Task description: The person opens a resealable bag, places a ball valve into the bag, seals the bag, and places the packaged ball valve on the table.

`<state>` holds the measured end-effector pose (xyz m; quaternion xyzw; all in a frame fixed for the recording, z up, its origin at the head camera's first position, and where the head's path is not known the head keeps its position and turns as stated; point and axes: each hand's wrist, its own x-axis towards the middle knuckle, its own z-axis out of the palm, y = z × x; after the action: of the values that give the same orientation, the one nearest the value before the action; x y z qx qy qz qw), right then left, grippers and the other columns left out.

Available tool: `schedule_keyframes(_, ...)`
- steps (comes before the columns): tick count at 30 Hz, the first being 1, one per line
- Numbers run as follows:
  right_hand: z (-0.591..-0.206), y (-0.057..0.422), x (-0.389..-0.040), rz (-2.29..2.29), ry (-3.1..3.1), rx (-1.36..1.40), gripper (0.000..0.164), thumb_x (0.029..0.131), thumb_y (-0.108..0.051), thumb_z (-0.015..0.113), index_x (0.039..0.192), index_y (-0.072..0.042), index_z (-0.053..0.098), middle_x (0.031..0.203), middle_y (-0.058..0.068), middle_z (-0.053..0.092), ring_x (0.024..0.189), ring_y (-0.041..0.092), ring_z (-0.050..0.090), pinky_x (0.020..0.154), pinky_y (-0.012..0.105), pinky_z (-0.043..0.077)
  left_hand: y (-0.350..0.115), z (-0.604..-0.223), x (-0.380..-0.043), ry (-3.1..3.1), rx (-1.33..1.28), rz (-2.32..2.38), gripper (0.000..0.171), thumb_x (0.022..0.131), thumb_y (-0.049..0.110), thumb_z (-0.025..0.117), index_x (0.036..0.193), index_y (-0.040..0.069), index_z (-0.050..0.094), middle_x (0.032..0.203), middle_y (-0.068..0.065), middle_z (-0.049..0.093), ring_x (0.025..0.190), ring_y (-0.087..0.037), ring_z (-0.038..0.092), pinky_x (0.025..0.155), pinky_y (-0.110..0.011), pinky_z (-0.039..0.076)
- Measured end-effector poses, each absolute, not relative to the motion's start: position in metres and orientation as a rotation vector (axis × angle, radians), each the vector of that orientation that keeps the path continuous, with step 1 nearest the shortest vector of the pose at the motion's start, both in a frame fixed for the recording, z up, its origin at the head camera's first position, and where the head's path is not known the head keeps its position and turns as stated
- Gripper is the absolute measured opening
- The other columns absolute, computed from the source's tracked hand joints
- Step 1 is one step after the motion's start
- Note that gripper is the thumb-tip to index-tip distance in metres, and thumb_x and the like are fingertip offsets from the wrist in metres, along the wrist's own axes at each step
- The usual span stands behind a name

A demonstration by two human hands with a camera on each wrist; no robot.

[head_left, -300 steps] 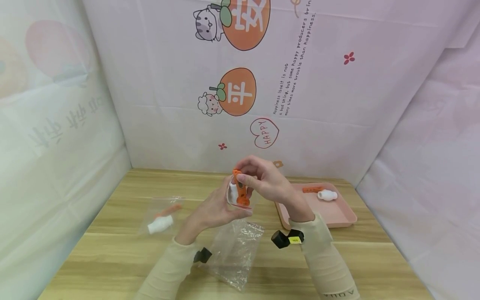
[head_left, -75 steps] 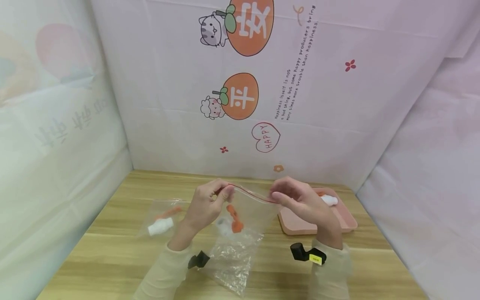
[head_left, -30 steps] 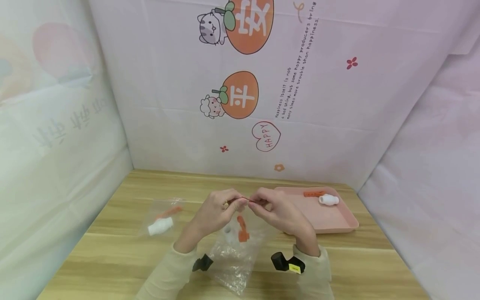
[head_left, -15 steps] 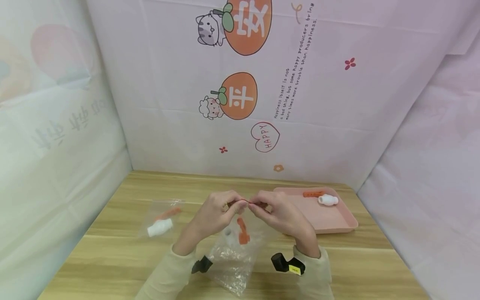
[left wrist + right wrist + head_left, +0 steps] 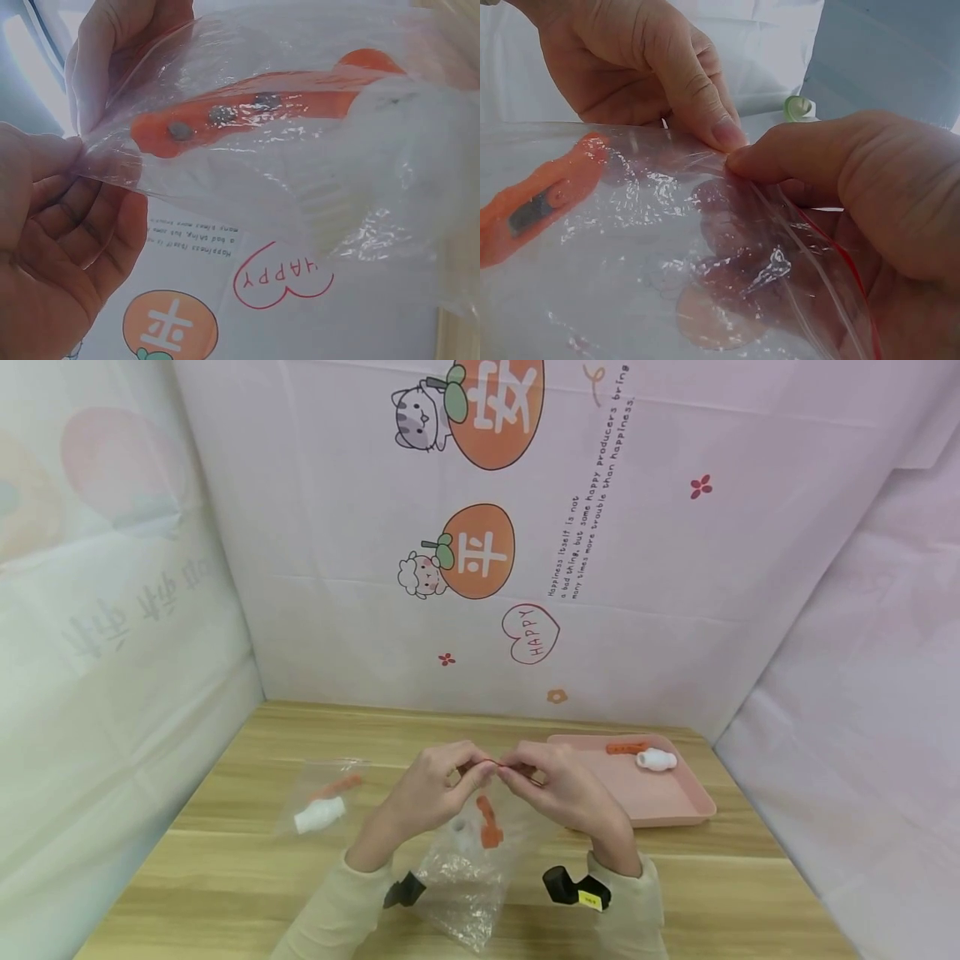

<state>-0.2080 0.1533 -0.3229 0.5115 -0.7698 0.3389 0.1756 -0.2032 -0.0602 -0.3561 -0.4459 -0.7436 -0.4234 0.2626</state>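
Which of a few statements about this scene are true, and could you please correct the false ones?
1. The left hand and right hand both pinch the clear plastic bag with a red seal line. True.
2. The pink rectangular tray stands to the person's left. False: it stands to the right.
3. That bag contains an elongated orange piece with dark patches. True.
4. The transparent plastic pouch at left holds nothing. False: it holds a white bulging piece and a slim orange piece.
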Motion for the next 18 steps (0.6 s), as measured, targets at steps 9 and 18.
schedule_keyframes(9, -0.3243, 0.1517, -0.2078, 0.990, -2.225, 1.421, 0.005, 0.093, -0.006, 0.066, 0.095, -0.005, 0.070, 0.082, 0.003, 0.071, 0.071, 0.004, 0.066, 0.062, 0.023, 0.057, -0.0605, -0.3553, -0.2027, -2.035, -1.201, -1.113, 0.006, 0.095, 0.005, 0.062, 0.094, 0.007, 0.067, 0.076, 0.001, 0.063, 0.063, 0.000, 0.050, 0.056, -0.013, 0.046)
schedule_keyframes(18, -0.3213, 0.1515, -0.2048, 1.020, -2.277, 1.393, 0.006, 0.094, -0.009, 0.065, 0.095, -0.006, 0.070, 0.083, 0.004, 0.073, 0.072, 0.003, 0.065, 0.064, 0.025, 0.058, -0.0603, -0.3548, -0.2024, -2.005, -1.202, -1.082, 0.005, 0.094, 0.003, 0.062, 0.092, 0.005, 0.067, 0.073, 0.001, 0.061, 0.063, -0.001, 0.050, 0.056, -0.012, 0.044)
